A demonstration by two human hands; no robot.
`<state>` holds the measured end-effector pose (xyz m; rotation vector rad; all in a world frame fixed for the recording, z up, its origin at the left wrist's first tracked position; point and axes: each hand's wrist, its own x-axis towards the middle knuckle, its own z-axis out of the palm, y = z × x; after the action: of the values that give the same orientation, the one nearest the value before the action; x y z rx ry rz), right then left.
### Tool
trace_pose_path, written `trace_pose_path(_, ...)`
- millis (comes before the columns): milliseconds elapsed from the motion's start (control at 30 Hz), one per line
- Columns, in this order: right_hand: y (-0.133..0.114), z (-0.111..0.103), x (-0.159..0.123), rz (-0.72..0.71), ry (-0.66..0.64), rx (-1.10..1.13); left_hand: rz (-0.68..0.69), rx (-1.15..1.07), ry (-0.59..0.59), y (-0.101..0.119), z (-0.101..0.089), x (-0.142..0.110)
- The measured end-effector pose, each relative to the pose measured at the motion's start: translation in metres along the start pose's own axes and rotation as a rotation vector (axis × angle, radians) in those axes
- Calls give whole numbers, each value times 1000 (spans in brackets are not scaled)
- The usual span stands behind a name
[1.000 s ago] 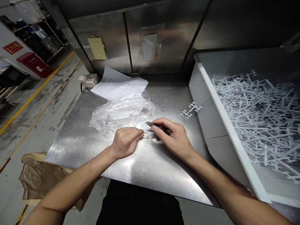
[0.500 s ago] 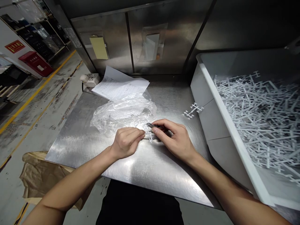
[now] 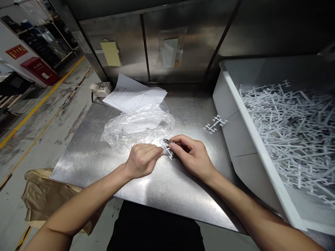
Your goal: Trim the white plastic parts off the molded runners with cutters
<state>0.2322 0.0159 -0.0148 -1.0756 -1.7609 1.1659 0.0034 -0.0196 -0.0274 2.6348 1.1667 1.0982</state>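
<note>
Between thumb and fingers, my left hand [image 3: 143, 159] pinches a small white branched plastic sprue [image 3: 168, 150]. My right hand [image 3: 195, 153] is closed round a small dark metal tool that looks like nippers [image 3: 167, 141]; its tip is at the upper part of the sprue. Most of the tool is hidden in the palm. Just beyond both hands lies a crumpled clear plastic bag [image 3: 133, 127] on the steel table [image 3: 96, 157]. Another white branched sprue [image 3: 216, 123] rests on the table to the right, beside a bin.
A large pale grey bin [image 3: 243, 115] at the right holds a heap of white sprues [image 3: 295, 132]. Printed papers [image 3: 136, 92] lie partly under the bag. A power socket [image 3: 103, 89] sits at the table's back left corner. Brown paper [image 3: 49, 195] lies on the floor at left.
The sprue has turned slightly in my left hand, its lower end swinging right. My right hand and the tool have shifted slightly left.
</note>
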Motion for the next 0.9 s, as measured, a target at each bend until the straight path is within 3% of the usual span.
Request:
trace_pose_path(233,4,0,1,64,9,10,-49,-37,-20,0,0,0)
trace_pose_path(500,-14,-5,-1,10,-3,67,-65,-39,-6,-1,-1,1)
trace_pose_path(900,-17,-5,-2,-30,-45,3,-18,3,0,-1,0,2)
